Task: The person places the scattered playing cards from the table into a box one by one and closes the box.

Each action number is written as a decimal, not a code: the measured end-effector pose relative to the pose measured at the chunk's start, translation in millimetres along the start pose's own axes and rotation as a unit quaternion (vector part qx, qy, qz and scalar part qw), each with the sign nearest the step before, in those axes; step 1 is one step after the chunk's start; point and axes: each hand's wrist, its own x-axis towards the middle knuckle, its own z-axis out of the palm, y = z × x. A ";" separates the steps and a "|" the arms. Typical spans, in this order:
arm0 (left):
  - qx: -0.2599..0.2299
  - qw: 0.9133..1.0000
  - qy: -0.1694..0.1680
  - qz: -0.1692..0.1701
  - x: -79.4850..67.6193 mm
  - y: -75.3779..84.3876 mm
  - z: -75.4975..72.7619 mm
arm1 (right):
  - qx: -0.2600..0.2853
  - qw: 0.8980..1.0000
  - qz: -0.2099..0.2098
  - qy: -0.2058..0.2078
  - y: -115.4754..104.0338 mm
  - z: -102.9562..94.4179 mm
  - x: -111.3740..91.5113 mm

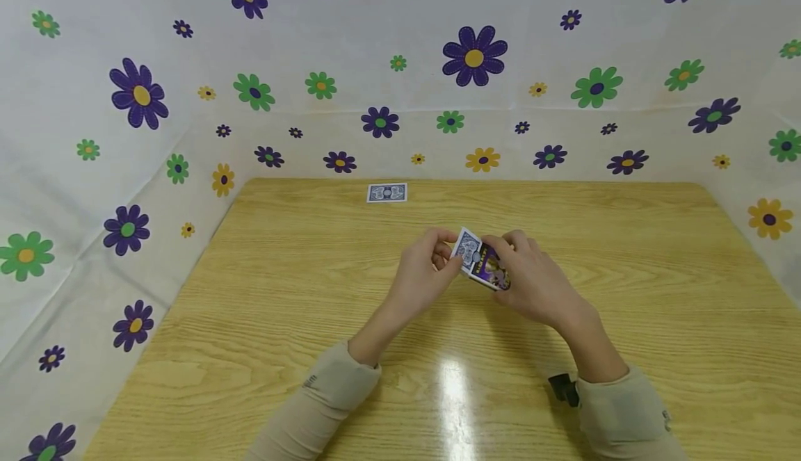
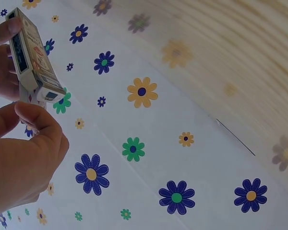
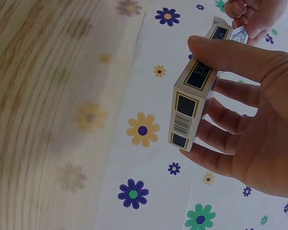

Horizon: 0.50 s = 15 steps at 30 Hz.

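Note:
My right hand (image 1: 535,277) grips a small playing card box (image 1: 494,270), its thumb along one narrow side and its fingers along the other in the right wrist view. The box is whitish with dark gold-edged panels and a barcode (image 3: 183,125) on its end; its upward face is purple with a picture. A blue-and-white backed playing card (image 1: 466,249) sticks out of the box's left end. My left hand (image 1: 422,266) pinches this card at its outer edge between thumb and fingers. The card's inner part is hidden by the box.
Another blue-backed playing card (image 1: 387,192) lies face down near the table's back edge, left of centre. The wood-grain table (image 1: 281,294) is bordered by a white flowered cloth (image 1: 532,30) at the back and sides. A black object (image 1: 563,389) shows by the right sleeve.

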 end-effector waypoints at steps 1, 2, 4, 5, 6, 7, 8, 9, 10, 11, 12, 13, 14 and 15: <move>0.010 1.000 -0.004 0.003 -0.7 1.5 0.8 | 0.000 1.000 -0.001 0.001 0.1 -0.1 -0.1; 0.020 1.000 -0.008 0.006 -1.3 2.9 1.6 | 0.001 1.000 -0.001 0.002 0.2 -0.1 -0.3; 0.045 0.999 -0.017 0.014 -3.0 4.7 3.5 | 0.002 1.000 -0.002 0.003 0.5 -0.3 -0.7; 0.059 0.998 -0.022 0.015 -4.1 5.8 4.5 | 0.003 1.000 -0.002 0.003 0.5 -0.6 -0.8; 0.076 0.997 -0.027 0.017 -5.2 6.7 5.6 | 0.003 1.000 -0.002 0.003 0.4 -0.9 -1.0; 0.093 0.995 -0.031 0.019 -6.4 7.9 6.7 | 0.003 1.000 -0.002 0.004 0.4 -1.0 -1.0; 0.115 0.992 -0.037 0.023 -7.7 8.8 7.9 | 0.003 1.000 -0.002 0.004 0.4 -1.1 -1.1; 0.138 0.989 -0.041 0.029 -9.1 9.7 9.1 | 0.003 1.000 -0.003 0.005 0.4 -1.3 -1.2; 0.165 0.985 -0.044 0.037 -10.2 10.5 10.3 | 0.002 1.000 -0.003 0.005 0.4 -1.4 -1.2; 0.192 0.979 -0.046 0.047 -11.7 12.1 11.2 | 0.002 1.000 -0.004 0.006 0.4 -1.5 -1.3; 0.219 0.973 -0.046 0.060 -13.1 13.1 12.2 | 0.002 1.000 -0.005 0.007 0.5 -1.6 -1.3; 0.247 0.965 -0.045 0.074 -14.5 14.1 13.2 | 0.001 1.000 -0.006 0.008 0.6 -1.5 -1.3; 0.272 0.957 -0.044 0.087 -15.7 15.0 14.2 | 0.001 1.000 -0.007 0.009 0.8 -1.5 -1.4; 0.293 0.950 -0.044 0.099 -16.9 16.0 15.0 | 0.000 1.000 -0.009 0.010 0.9 -1.5 -1.4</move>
